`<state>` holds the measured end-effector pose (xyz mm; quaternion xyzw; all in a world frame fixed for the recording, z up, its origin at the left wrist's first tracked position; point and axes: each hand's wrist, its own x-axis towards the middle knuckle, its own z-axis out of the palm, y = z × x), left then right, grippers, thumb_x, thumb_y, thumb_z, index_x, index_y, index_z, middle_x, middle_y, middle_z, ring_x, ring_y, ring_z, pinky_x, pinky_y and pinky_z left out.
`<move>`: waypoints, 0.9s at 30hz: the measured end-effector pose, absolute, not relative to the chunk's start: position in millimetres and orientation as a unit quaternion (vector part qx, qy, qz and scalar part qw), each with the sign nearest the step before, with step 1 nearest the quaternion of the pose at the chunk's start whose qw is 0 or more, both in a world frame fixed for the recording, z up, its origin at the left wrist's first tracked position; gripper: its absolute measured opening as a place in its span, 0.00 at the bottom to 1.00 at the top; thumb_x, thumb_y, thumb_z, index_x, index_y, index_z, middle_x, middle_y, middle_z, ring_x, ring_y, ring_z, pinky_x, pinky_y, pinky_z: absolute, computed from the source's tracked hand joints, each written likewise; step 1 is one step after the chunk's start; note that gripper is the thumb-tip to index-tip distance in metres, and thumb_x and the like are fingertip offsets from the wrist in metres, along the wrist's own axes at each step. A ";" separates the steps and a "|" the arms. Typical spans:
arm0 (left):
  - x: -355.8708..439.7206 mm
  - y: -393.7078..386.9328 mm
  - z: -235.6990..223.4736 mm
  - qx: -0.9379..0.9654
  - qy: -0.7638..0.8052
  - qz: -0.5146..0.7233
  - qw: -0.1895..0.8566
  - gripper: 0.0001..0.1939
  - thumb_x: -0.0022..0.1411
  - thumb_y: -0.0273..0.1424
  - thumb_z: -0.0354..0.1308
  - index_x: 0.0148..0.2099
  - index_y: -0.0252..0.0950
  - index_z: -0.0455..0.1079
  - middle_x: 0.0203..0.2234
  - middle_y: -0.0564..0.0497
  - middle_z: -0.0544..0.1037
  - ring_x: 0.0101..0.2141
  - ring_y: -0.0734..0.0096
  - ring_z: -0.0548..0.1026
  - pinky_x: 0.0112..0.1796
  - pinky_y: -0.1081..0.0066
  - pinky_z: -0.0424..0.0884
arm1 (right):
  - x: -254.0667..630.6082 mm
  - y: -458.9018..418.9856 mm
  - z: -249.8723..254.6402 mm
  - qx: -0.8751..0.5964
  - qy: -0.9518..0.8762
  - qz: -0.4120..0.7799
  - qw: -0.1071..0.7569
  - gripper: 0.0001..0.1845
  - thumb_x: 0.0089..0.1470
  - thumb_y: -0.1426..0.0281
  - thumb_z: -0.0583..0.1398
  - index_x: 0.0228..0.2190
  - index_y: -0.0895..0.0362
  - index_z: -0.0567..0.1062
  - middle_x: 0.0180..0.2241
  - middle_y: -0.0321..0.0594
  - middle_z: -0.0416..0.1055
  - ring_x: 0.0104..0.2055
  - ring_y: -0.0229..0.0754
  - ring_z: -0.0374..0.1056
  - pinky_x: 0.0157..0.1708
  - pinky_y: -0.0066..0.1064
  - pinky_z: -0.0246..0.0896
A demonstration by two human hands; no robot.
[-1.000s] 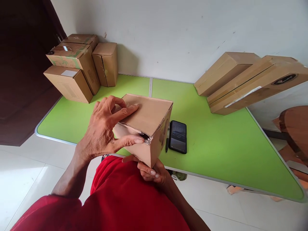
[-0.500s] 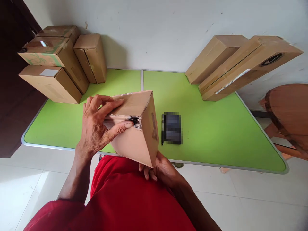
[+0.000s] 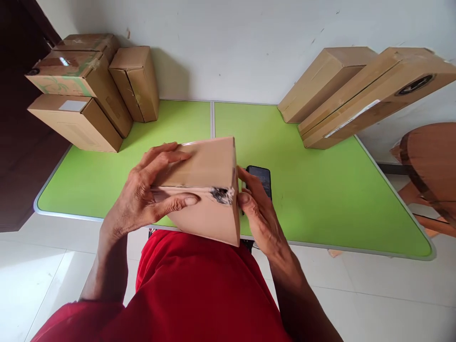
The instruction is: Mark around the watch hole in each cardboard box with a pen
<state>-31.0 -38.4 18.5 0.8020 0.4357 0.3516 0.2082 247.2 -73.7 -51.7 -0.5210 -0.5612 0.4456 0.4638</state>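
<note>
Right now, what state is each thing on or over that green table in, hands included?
Held box: no open flap visible, scuffed and torn at one corner.
Left hand: gripping the box, thumb and fingers spread.
Right hand: at the box's right end, firmness of grip unclear.
Phone: face up, partly hidden by the right hand.
Left box group: closed.
Two long boxes: closed.

Phone sat partly behind my right hand, in the way. I had a wide lane between it and the long boxes; stacked boxes blocked back left.
</note>
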 end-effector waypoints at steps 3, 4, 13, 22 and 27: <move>-26.5 -37.3 20.2 0.815 0.425 0.334 0.209 0.39 0.71 0.58 0.70 0.73 0.42 0.74 0.70 0.35 0.76 0.72 0.41 0.73 0.71 0.45 0.72 | 243.2 -61.6 -27.0 -0.458 -0.577 0.483 0.473 0.46 0.67 0.31 0.61 0.74 0.42 0.71 0.78 0.42 0.67 0.81 0.61 0.58 0.79 0.52 0.57; -25.9 -37.1 20.5 0.817 0.430 0.327 0.202 0.40 0.71 0.59 0.69 0.74 0.41 0.73 0.70 0.34 0.76 0.73 0.41 0.72 0.71 0.44 0.71 | 241.5 -59.4 -21.7 -0.450 -0.579 0.483 0.478 0.48 0.66 0.31 0.62 0.75 0.42 0.70 0.78 0.41 0.66 0.81 0.61 0.58 0.78 0.52 0.58; -17.8 -35.0 25.2 0.777 0.512 0.321 0.175 0.49 0.68 0.71 0.63 0.71 0.37 0.79 0.65 0.34 0.83 0.66 0.37 0.78 0.66 0.38 0.73 | 226.1 -50.0 -14.5 -0.490 -0.618 0.391 0.475 0.50 0.64 0.33 0.62 0.74 0.47 0.70 0.70 0.52 0.70 0.72 0.67 0.66 0.72 0.66 0.61; -6.1 -50.3 29.6 0.791 0.525 0.272 0.155 0.40 0.75 0.66 0.59 0.66 0.37 0.81 0.54 0.36 0.87 0.50 0.43 0.84 0.50 0.43 0.78 | 233.3 -39.3 -11.9 -0.419 -0.587 0.520 0.458 0.38 0.67 0.37 0.63 0.67 0.44 0.80 0.65 0.44 0.78 0.71 0.67 0.70 0.76 0.66 0.58; 4.1 -51.1 28.6 0.828 0.443 0.344 0.024 0.25 0.76 0.46 0.70 0.67 0.42 0.77 0.65 0.36 0.81 0.61 0.41 0.81 0.58 0.42 0.76 | 239.0 -34.7 -22.4 -0.409 -0.586 0.526 0.461 0.37 0.70 0.38 0.62 0.69 0.44 0.80 0.66 0.42 0.80 0.73 0.64 0.70 0.74 0.60 0.64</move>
